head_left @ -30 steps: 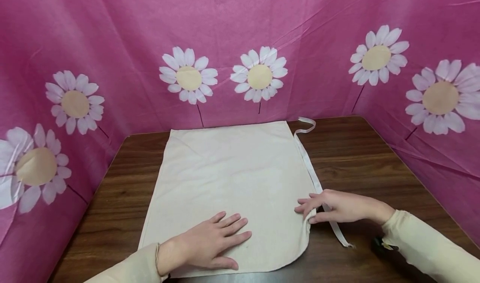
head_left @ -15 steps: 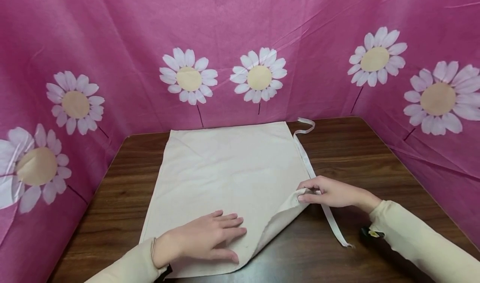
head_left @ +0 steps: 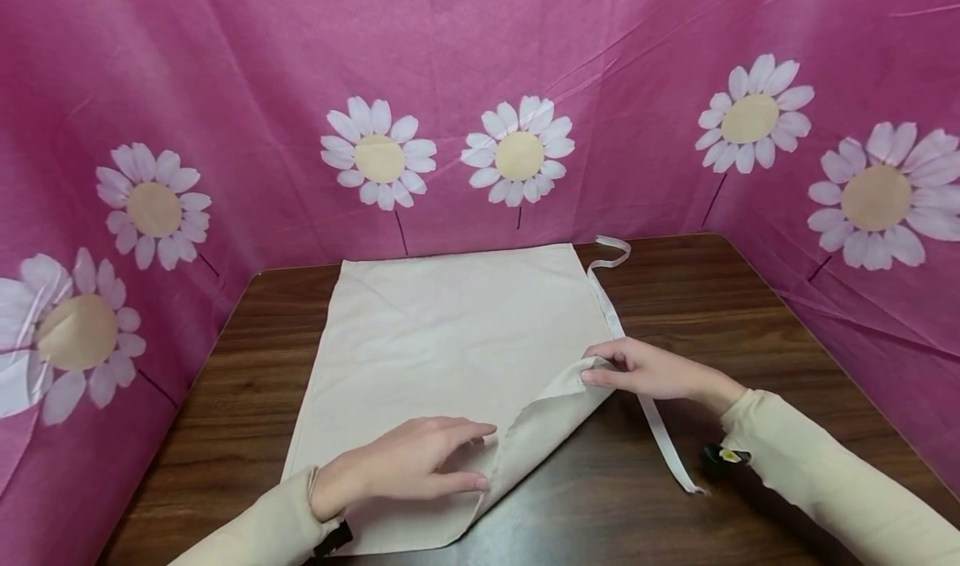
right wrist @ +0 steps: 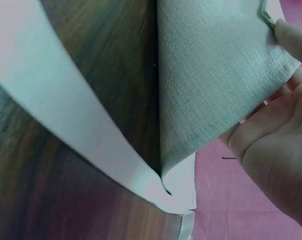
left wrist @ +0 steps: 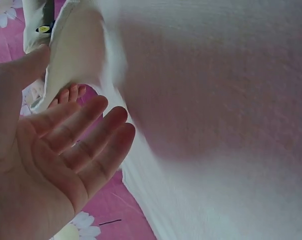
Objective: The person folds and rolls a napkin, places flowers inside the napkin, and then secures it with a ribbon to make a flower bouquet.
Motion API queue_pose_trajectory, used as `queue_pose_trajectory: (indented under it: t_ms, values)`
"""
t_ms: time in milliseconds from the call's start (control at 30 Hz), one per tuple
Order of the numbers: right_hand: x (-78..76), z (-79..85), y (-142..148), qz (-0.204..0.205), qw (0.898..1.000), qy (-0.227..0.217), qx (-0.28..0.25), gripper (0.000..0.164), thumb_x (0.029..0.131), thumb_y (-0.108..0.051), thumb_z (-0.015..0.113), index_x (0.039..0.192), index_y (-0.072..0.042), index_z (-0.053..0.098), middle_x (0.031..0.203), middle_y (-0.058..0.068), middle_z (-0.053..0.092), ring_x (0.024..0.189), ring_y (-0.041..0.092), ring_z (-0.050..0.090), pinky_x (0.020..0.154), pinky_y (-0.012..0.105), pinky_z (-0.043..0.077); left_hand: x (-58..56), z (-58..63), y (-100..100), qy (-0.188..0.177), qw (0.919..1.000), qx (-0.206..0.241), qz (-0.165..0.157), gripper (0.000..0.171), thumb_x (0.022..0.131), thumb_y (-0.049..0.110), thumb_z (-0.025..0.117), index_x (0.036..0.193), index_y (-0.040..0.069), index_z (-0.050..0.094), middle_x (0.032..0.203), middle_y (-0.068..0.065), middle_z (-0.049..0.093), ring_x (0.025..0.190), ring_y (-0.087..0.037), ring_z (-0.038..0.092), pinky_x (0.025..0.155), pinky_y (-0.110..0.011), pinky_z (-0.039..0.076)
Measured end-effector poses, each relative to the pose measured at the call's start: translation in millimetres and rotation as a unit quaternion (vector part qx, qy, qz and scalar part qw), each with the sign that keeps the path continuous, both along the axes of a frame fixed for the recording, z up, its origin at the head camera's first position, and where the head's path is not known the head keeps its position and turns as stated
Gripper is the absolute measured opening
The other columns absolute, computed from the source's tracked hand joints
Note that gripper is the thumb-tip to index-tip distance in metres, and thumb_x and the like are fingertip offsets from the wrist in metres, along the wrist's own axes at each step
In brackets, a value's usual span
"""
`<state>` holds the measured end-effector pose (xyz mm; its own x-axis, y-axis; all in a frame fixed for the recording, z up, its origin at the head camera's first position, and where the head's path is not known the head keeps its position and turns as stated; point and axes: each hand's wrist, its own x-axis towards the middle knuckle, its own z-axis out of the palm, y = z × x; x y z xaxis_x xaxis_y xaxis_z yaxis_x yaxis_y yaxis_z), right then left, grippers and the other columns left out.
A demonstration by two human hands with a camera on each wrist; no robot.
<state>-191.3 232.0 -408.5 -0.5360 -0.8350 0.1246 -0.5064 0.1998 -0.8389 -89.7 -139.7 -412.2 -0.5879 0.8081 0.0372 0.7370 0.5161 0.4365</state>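
Note:
A cream cloth (head_left: 450, 324) lies spread on the table, its near right corner lifted and turned back into a slanting flap (head_left: 543, 428). My right hand (head_left: 652, 370) pinches the flap's upper end between thumb and fingers; the right wrist view shows the woven cloth (right wrist: 216, 75) hanging from that grip. My left hand (head_left: 408, 466) is over the near part of the cloth, thumb and fingers apart, fingertips close to the fold. In the left wrist view its fingers (left wrist: 91, 140) are loosely extended with nothing between them. A white tie strap (head_left: 663, 445) runs along the right side, under my right hand.
The dark wood table (head_left: 720, 316) shows on both sides of the cloth. A pink curtain (head_left: 450, 32) with large daisies surrounds its back and sides. The strap's far end (head_left: 615, 253) curls near the back edge.
My right hand has taken hold of the cloth's right edge and moved up and slightly left, folding the corner back. My left hand has risen from lying flat, its thumb spreading from the fingers.

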Motion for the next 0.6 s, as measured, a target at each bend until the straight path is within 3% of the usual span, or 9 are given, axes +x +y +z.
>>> queue_pose_trajectory:
  t_ms: [100,233,433,600]
  values:
    - [0.1,2.5,-4.1,-0.007,1.000,-0.009,-0.002,0.015,0.103,-0.005,0.057,0.092,-0.013,0.062,0.072,0.002,0.043,0.070,0.004,0.043,0.057,0.028,0.038,0.5,0.1,2.8,-0.012,0.9996,0.017,0.017,0.064,0.097,0.056,0.061,0.141,0.010,0.056,0.120,0.004,0.069,0.112,-0.005,0.062,0.098,-0.031,0.049]
    - [1.1,5.8,-8.7,-0.020,1.000,-0.017,-0.003,0.016,0.104,-0.007,0.057,0.088,-0.011,0.060,0.070,0.006,0.040,0.066,0.002,0.039,0.054,0.030,0.035,-0.6,0.4,7.8,-0.027,0.9981,0.049,0.028,0.051,0.096,0.050,0.067,0.129,0.012,0.062,0.093,0.015,0.069,0.087,0.003,0.063,0.083,-0.020,0.050]
    - [1.1,8.1,-12.3,-0.034,0.999,-0.021,-0.003,0.016,0.104,-0.009,0.057,0.090,-0.012,0.062,0.071,0.006,0.042,0.068,0.005,0.041,0.056,0.029,0.037,-4.0,-0.7,11.7,-0.027,0.9946,0.095,0.034,0.018,0.099,0.035,0.068,0.097,0.017,0.065,0.069,0.023,0.055,0.062,0.010,0.048,0.064,-0.011,0.041]
    - [-0.3,8.4,-12.0,-0.037,0.999,-0.029,-0.006,0.016,0.104,-0.008,0.057,0.090,-0.013,0.062,0.071,0.007,0.042,0.067,0.007,0.041,0.057,0.029,0.037,-5.8,-1.3,13.2,-0.023,0.9939,0.104,0.030,0.016,0.100,0.028,0.067,0.087,0.021,0.061,0.063,0.021,0.046,0.056,0.010,0.037,0.056,-0.010,0.035]
